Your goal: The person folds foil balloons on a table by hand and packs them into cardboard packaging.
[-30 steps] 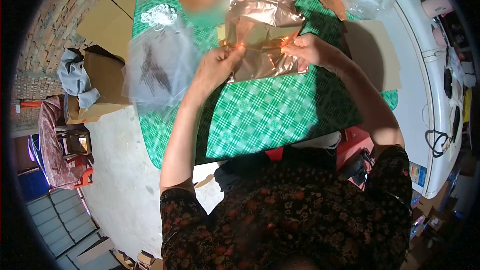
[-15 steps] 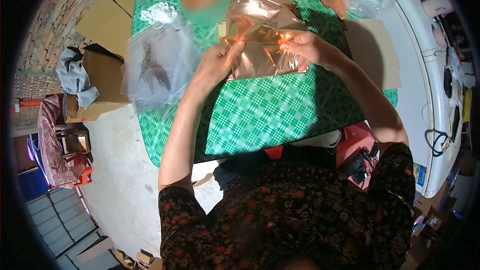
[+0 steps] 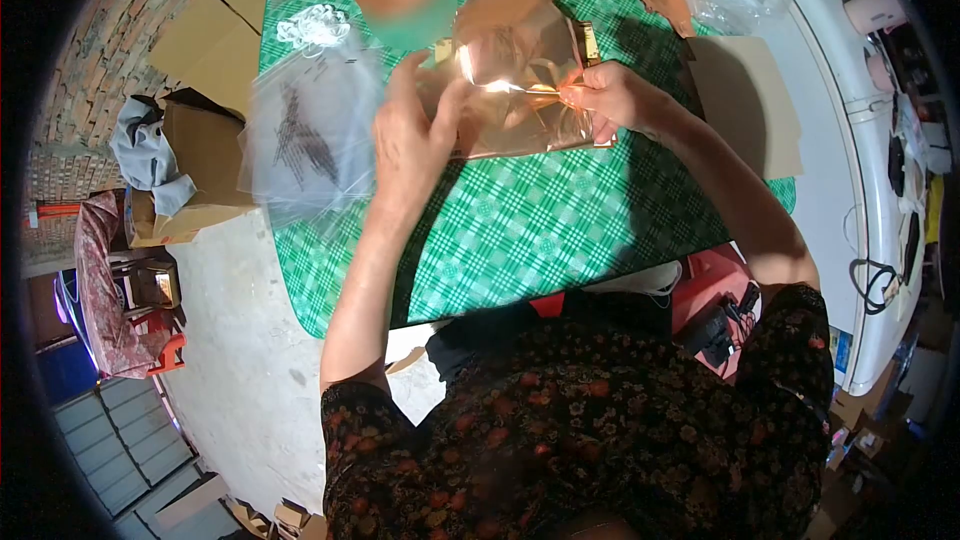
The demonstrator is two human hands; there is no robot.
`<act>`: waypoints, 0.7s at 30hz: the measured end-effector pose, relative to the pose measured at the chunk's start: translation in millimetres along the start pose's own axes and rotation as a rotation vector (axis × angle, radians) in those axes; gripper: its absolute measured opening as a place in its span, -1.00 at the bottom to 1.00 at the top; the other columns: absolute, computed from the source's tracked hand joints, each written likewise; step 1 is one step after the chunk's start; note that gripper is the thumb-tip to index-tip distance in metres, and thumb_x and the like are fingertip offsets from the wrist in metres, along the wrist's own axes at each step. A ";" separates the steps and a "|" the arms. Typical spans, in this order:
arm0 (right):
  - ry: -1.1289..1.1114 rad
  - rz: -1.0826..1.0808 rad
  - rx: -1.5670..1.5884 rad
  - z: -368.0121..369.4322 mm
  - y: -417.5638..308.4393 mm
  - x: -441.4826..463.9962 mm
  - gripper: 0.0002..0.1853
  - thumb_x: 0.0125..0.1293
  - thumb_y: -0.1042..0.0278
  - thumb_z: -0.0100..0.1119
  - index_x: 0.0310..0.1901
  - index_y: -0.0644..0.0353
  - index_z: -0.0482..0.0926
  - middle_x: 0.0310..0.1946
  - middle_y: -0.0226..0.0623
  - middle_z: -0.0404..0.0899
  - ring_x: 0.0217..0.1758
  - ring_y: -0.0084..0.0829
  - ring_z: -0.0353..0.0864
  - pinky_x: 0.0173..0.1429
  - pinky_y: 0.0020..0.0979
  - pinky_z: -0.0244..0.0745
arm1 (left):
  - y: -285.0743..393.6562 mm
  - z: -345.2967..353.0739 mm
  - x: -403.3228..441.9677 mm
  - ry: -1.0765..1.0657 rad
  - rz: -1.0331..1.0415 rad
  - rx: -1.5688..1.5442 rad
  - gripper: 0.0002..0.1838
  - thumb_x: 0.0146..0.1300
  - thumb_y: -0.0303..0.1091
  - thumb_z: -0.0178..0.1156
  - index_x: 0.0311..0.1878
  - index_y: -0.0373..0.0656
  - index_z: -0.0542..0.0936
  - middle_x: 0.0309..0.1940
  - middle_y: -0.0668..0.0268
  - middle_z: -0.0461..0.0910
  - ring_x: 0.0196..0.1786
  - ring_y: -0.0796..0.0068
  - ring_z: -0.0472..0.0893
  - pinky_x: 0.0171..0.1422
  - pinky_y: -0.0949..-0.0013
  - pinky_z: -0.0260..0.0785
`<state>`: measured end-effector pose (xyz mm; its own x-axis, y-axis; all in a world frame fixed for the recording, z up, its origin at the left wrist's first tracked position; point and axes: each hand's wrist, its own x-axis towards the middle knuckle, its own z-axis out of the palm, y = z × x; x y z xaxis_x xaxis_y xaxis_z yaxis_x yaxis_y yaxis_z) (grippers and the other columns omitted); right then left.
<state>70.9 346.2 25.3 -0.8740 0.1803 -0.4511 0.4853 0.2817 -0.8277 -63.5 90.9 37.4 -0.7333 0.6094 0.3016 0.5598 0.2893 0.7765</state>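
Left hand (image 3: 408, 140) had shifted outward, thumb and fingers spread apart. Right hand (image 3: 616, 98) pinched gathered copper-coloured foil (image 3: 512, 35) between thumb and fingers.

The bench (image 3: 500, 230) has green and white checks. A white, tangled pile (image 3: 313, 28) sits near its far left corner. On the left, a grey cloth (image 3: 146, 152) hangs over an open brown box (image 3: 210, 155) near a brick wall (image 3: 90, 70). A flat piece of cardboard (image 3: 748, 105) lies on the right.
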 end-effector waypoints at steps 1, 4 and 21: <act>-0.010 0.004 -0.007 -1.2 0.4 0.8 -0.50 0.61 -0.03 0.16 -0.06 0.40 0.67 -0.44 -0.22 0.67 -0.52 -0.45 0.72 -0.44 -0.46 0.67 | 1.4 1.1 -3.4 0.031 0.144 0.115 -0.56 0.50 -0.25 0.32 0.32 -0.26 0.54 0.01 0.07 0.73 -0.07 0.25 0.75 0.00 0.25 0.60; -0.062 -0.038 0.035 -3.3 3.7 3.4 -0.50 0.61 -0.03 0.16 -0.11 0.40 0.67 -0.43 -0.21 0.67 -0.51 -0.43 0.73 -0.43 -0.45 0.67 | 5.3 11.3 -14.1 -0.116 0.472 0.248 -0.43 0.45 -0.27 0.31 0.48 -0.12 0.47 0.47 0.05 0.48 0.50 -0.05 0.46 0.56 0.02 0.35; 0.001 -0.207 0.077 4.1 15.3 3.1 -0.59 0.62 0.09 0.16 -0.12 0.38 0.66 -0.44 -0.23 0.69 -0.54 -0.50 0.70 -0.51 -0.48 0.60 | -9.9 38.5 -20.8 -0.350 0.512 0.594 -0.28 0.60 0.26 -0.08 0.68 0.17 0.26 0.68 0.01 0.13 0.72 -0.14 0.06 0.79 -0.15 -0.14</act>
<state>75.5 347.3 9.8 -0.9547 0.1275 -0.2688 0.2926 0.2399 -0.9256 -38.9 103.8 2.1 -0.2285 0.9347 0.2722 0.9702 0.1955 0.1428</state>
